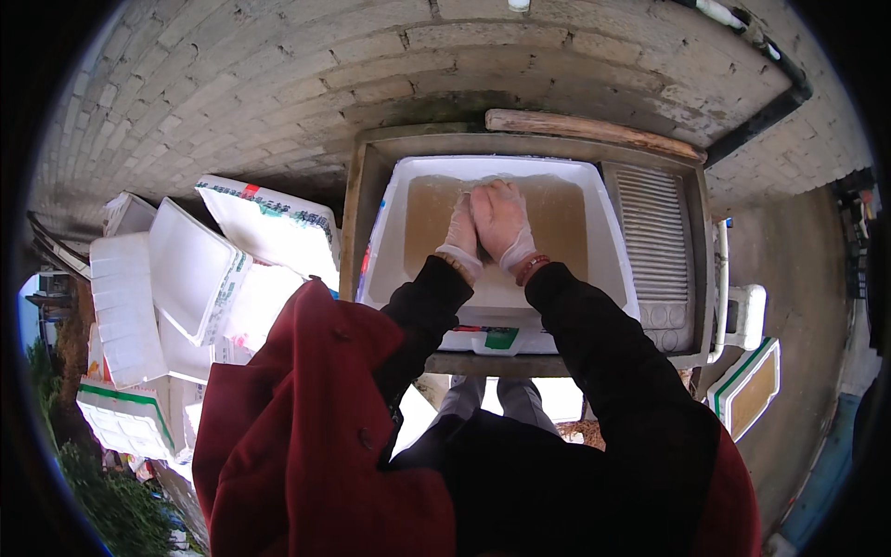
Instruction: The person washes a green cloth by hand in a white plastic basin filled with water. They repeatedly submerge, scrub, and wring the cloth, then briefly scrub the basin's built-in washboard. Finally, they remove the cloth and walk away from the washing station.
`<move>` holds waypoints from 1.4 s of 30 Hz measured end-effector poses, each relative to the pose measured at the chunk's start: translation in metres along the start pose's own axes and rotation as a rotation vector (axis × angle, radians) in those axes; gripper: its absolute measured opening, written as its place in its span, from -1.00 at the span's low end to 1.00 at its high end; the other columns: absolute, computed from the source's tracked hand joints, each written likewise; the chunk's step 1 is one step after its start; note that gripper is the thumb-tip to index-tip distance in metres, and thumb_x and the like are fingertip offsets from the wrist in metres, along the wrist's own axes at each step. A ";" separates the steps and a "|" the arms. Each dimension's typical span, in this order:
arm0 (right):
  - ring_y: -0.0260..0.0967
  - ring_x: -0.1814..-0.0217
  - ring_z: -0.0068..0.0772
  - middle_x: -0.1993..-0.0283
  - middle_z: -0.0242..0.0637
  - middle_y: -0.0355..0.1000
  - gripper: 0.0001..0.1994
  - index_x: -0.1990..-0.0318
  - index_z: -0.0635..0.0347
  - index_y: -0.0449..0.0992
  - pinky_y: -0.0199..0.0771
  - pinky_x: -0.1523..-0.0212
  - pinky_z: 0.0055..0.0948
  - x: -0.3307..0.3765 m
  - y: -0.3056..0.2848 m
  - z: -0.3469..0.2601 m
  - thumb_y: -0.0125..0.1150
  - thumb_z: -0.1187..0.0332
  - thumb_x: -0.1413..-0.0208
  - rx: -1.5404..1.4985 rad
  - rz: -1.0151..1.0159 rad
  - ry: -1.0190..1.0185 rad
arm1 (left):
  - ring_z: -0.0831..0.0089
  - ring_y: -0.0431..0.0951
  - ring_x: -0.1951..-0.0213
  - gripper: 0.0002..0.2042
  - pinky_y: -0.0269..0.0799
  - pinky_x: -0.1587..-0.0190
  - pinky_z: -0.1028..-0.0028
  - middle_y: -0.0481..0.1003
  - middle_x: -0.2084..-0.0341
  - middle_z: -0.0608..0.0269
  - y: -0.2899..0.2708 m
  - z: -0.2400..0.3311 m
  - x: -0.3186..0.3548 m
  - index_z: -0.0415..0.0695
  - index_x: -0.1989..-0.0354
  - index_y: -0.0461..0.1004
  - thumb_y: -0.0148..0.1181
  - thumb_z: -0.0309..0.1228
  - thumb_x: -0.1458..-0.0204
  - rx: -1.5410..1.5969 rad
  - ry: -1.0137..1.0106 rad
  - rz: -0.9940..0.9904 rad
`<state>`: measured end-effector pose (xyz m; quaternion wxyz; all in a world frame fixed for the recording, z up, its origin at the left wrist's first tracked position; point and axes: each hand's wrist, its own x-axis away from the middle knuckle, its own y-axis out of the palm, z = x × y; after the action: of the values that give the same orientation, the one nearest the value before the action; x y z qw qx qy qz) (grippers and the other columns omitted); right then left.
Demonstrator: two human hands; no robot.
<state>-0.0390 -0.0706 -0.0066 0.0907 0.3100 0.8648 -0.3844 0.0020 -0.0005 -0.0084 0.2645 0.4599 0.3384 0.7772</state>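
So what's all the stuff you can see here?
Foam box: one, white, on the stand, filled with murky brown water.
Ribbed washboard: one, pale, right of the box.
Wooden stick: one, brown, along the stand's far edge.
Foam boxes and lids: a pile, white, on the left.
Brick wall: grey-tan, behind.
Left hand: clear glove, in the water, pressed against the right.
Right hand: clear glove, red bracelet at the wrist.
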 end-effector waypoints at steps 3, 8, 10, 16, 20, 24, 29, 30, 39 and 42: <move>0.29 0.26 0.10 0.35 0.03 0.40 -0.64 0.35 0.38 0.44 0.25 0.12 -0.15 0.002 0.000 -0.005 -0.16 0.20 -0.13 -0.075 -0.033 0.166 | 0.20 0.37 0.03 -0.47 0.26 -0.08 0.31 0.38 0.06 0.16 -0.008 -0.009 -0.008 -0.11 0.01 0.30 -0.32 0.07 -0.13 -0.013 0.097 0.080; 0.36 0.29 0.11 0.29 0.06 0.44 -0.58 0.32 0.33 0.48 0.33 0.22 -0.21 -0.001 -0.001 0.000 -0.25 0.16 -0.17 -0.410 -0.067 0.607 | 0.20 0.45 0.16 -0.51 0.34 0.04 0.32 0.46 0.24 0.13 -0.025 -0.020 -0.029 -0.18 0.11 0.34 -0.25 0.02 -0.12 0.022 0.150 0.093; 0.38 0.34 -0.01 0.33 0.02 0.45 -0.57 0.31 0.35 0.48 0.34 0.26 -0.28 -0.005 0.001 0.005 -0.23 0.14 -0.17 -0.423 -0.040 0.647 | 0.20 0.49 0.24 -0.54 0.36 0.09 0.32 0.49 0.33 0.16 -0.036 -0.013 -0.030 -0.21 0.16 0.36 -0.23 -0.03 -0.11 -0.212 0.209 0.181; 0.34 0.28 -0.33 0.34 -0.17 0.43 -0.63 0.16 0.35 0.43 0.28 0.15 -0.50 -0.011 -0.022 0.132 -0.10 0.18 -0.16 -1.022 0.094 0.965 | 0.34 0.44 0.14 -0.54 0.26 0.02 0.45 0.47 0.20 0.16 -0.054 0.037 -0.036 -0.25 0.04 0.39 -0.15 -0.12 -0.07 -0.567 0.383 0.260; 0.24 -0.06 -0.19 -0.01 -0.05 0.31 -0.64 -0.01 0.19 0.38 0.22 -0.07 -0.41 0.003 -0.040 0.199 0.05 0.24 -0.08 -0.271 -0.115 0.459 | 0.25 0.25 -0.13 -0.59 0.13 -0.13 0.46 0.35 -0.01 0.02 -0.106 0.058 -0.058 -0.22 0.01 0.39 -0.11 -0.20 -0.07 -1.230 0.576 0.482; 0.01 -0.29 -0.06 -0.24 -0.01 0.09 -0.56 -0.11 -0.06 0.30 0.07 -0.25 -0.31 0.028 -0.023 0.236 0.11 0.28 -0.02 0.208 -0.402 0.448 | 0.04 0.14 -0.20 -0.73 0.09 -0.18 0.39 0.24 -0.09 -0.10 -0.132 0.061 -0.065 -0.20 0.18 0.44 -0.08 -0.36 -0.02 -2.358 0.297 0.382; -0.05 -0.33 -0.03 -0.30 -0.05 -0.01 -0.47 -0.20 -0.11 0.18 0.02 -0.27 -0.27 0.028 0.021 0.215 0.07 0.30 0.00 0.346 -0.580 0.567 | 0.21 0.10 -0.20 -0.62 0.10 -0.13 0.14 0.13 -0.17 0.16 -0.140 0.067 -0.037 0.04 0.00 0.33 0.01 -0.33 0.07 -1.277 0.178 0.188; -0.01 -0.31 -0.05 -0.27 -0.06 0.04 -0.50 -0.18 -0.07 0.21 0.04 -0.25 -0.25 0.031 0.035 0.206 0.05 0.29 -0.01 0.366 -0.651 0.553 | 0.25 0.09 -0.20 -0.55 0.08 -0.12 0.10 0.13 -0.17 0.22 -0.129 0.066 -0.032 0.09 -0.09 0.28 0.01 -0.30 0.06 -1.156 0.129 0.203; 0.31 -0.05 -0.10 0.05 -0.09 0.41 -0.69 0.06 0.10 0.47 0.25 -0.06 -0.31 0.009 0.005 0.171 0.00 0.28 -0.04 0.587 -0.925 0.465 | 0.22 0.04 -0.21 -0.52 0.00 -0.15 0.10 0.11 -0.17 0.23 -0.087 0.064 -0.013 0.11 -0.18 0.20 -0.05 -0.22 -0.01 -0.844 0.038 0.323; 0.32 0.00 -0.07 0.06 -0.04 0.40 -0.65 0.06 0.21 0.44 0.27 -0.02 -0.35 -0.016 -0.020 0.150 0.03 0.25 -0.02 0.157 -0.758 0.266 | 0.29 0.09 -0.18 -0.53 0.04 -0.13 0.14 0.15 -0.15 0.25 -0.072 0.057 -0.021 0.11 -0.18 0.21 -0.07 -0.20 -0.03 -0.811 0.012 0.330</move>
<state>-0.0509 -0.1966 -0.0918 -0.1941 0.0221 0.8900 -0.4119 0.0696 0.0463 -0.0549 0.2939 0.3625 -0.0707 0.8816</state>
